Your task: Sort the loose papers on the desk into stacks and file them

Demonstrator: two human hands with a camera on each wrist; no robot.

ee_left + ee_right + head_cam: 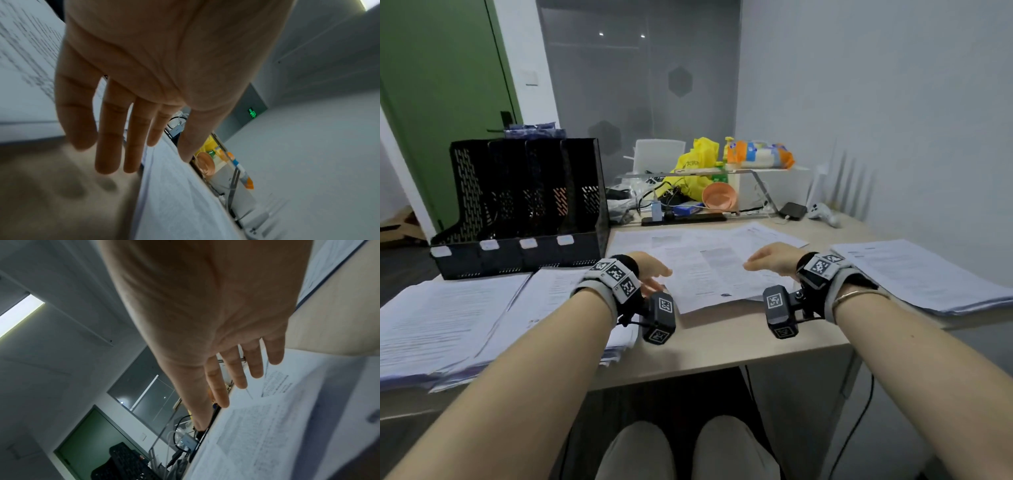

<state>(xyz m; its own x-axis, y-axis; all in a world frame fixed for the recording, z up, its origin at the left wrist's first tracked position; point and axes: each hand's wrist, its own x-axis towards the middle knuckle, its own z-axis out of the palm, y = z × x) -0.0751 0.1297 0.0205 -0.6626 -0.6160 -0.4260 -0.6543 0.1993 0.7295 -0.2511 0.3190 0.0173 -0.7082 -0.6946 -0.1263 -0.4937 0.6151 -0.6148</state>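
Note:
Loose printed papers [709, 263] lie fanned across the middle of the wooden desk [722, 346]. My left hand [654, 274] hovers over their left edge with straight, spread fingers [107, 138], holding nothing. My right hand [767, 260] hovers over their right side, fingers [236, 369] also straight and empty. A paper stack [458, 322] lies at the left of the desk, and another stack [921, 274] at the right. A black multi-slot file rack [524, 205] stands at the back left, its slots dark inside.
Behind the papers a clear riser shelf [722, 171] carries a yellow bag [698, 161] and a snack packet [760, 154]; under it sit cables and an orange bowl [719, 195]. A white controller [823, 212] lies at the back right, near the wall.

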